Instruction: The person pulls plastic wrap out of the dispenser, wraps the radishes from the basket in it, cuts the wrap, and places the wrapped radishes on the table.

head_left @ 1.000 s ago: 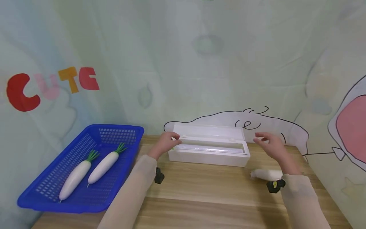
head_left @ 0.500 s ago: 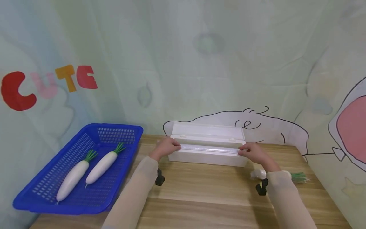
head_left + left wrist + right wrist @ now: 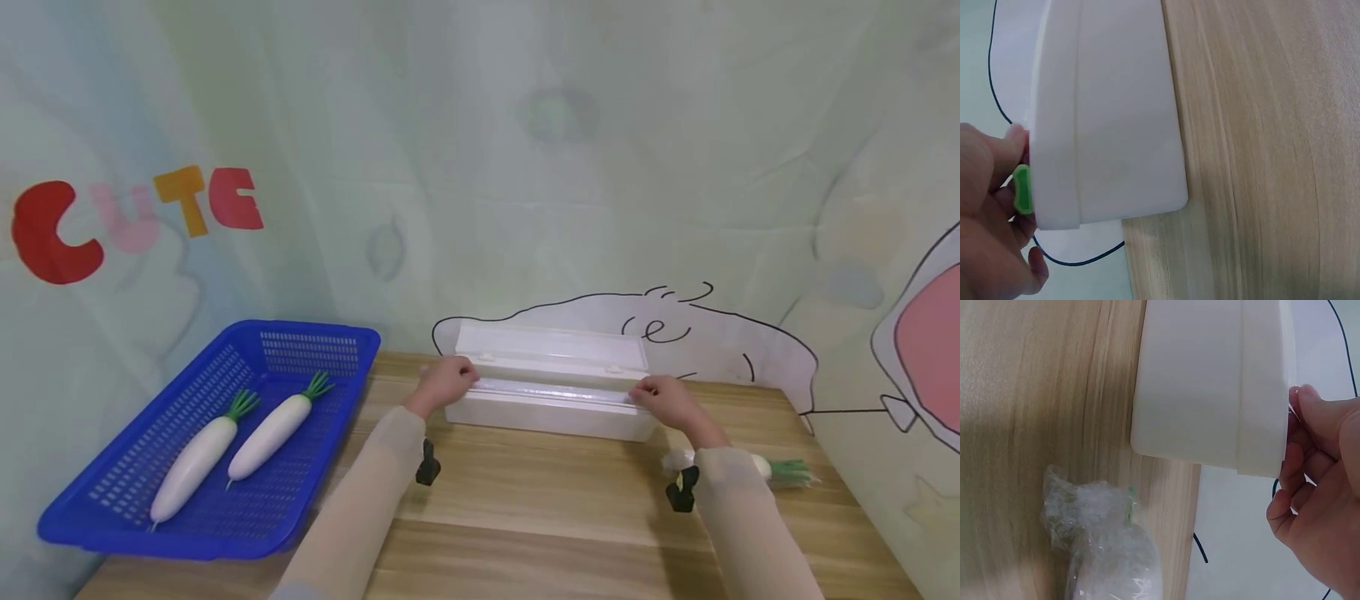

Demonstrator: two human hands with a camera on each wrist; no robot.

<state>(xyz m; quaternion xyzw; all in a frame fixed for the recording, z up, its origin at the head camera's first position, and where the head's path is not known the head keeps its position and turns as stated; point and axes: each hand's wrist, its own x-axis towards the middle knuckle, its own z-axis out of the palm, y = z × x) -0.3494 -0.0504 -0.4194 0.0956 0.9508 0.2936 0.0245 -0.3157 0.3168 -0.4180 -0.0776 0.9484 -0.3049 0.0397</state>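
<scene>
A white lidded dispenser box [image 3: 551, 417] stands at the back of the table, its lid [image 3: 551, 346] raised. Clear cling film [image 3: 555, 391] stretches along its opening. At the left end, my left hand [image 3: 446, 383] pinches the film's edge between thumb and curled fingers. A small green piece [image 3: 1022, 189] shows by those fingers in the left wrist view, at the box's top edge. My right hand [image 3: 669, 402] pinches the film at the other end; its thumb [image 3: 1310, 400] lies against the fingers. The film's exact edge in each grip is hard to see.
A blue basket [image 3: 360, 342] at left holds two white radishes, one [image 3: 193, 471] left of the other [image 3: 270, 437]. A radish in clear wrap [image 3: 1116, 550] lies right of the box, partly behind my right forearm. A printed curtain [image 3: 480, 167] hangs behind the table.
Both hands, apart and above the box's ends a second ago, came in and down to the film. During the last half second they moved little, and the fingers curled tighter on it.
</scene>
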